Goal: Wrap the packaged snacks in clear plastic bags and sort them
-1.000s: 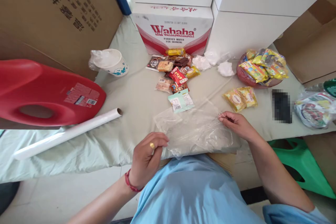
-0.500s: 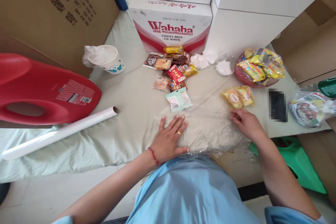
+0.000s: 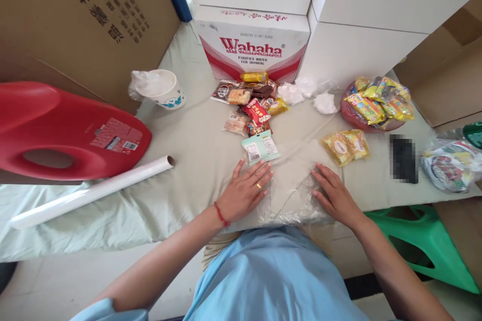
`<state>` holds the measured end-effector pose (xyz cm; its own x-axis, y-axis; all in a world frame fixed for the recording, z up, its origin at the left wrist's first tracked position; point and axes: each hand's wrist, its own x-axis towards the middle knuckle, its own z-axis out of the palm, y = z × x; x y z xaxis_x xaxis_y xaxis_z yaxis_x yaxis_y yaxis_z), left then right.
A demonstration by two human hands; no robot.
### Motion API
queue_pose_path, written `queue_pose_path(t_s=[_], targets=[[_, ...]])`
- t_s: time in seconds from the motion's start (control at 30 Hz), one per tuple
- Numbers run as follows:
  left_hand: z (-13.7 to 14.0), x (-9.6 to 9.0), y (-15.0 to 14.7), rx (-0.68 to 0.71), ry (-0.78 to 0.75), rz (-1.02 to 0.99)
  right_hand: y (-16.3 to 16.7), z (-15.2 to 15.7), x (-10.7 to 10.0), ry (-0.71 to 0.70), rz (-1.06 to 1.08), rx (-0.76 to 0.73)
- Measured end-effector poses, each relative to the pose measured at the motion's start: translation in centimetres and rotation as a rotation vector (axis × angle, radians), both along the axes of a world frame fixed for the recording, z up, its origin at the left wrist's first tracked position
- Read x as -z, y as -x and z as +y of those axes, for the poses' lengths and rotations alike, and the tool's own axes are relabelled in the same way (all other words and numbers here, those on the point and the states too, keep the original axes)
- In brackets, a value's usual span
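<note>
The left hand (image 3: 246, 190) lies flat, grip released, just nearer than the mint-green snack packet (image 3: 260, 146), at the left side of clear plastic film (image 3: 289, 205) on the bench's (image 3: 196, 135) near edge; its long axis is unclear. Farther off, the carton (image 3: 256, 50) reads "Wahaha" and "PURIFIED WATER FOR DRINKING". The right hand (image 3: 335, 193), loosely spread, meets the film's right side, equally close.

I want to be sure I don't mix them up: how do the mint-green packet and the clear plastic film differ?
The mint-green packet is opaque and printed, with a barcode; the clear plastic film is see-through. The packet is small and compact; the film is larger, spread out and wrinkled. The packet lies by the snack pile; the film reaches the table's front edge. Both rest on the covered table.
</note>
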<state>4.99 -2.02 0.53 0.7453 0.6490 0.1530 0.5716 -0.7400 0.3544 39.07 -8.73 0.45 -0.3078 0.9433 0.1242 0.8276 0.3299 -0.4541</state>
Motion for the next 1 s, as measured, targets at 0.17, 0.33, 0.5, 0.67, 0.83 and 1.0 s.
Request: queue_pose_path(t_s=[0.17,0.33,0.5,0.67,0.83,1.0], targets=[[-2.7,0.3,-0.8,-0.076,0.022,-0.016,1.2,3.9,-4.9,-0.066,0.120,0.073],[-4.2,0.9,-1.5,-0.180,0.002,0.066,4.3,16.8,-5.4,-0.042,-0.107,-0.017],[-4.3,0.9,-1.4,-0.179,-0.013,0.088,8.3,26.5,-3.1,-0.115,-0.283,-0.054],[-4.1,1.0,-1.2,-0.166,-0.001,0.068,6.6,25.5,-4.3,-0.127,-0.361,0.007],[-3.9,1.2,-1.2,-0.169,0.032,0.011,-0.1,17.9,-8.4,-0.074,-0.010,0.157],[-4.0,1.1,-1.1,-0.162,0.086,-0.014,-1.0,9.9,-9.5,0.405,0.276,0.142]])
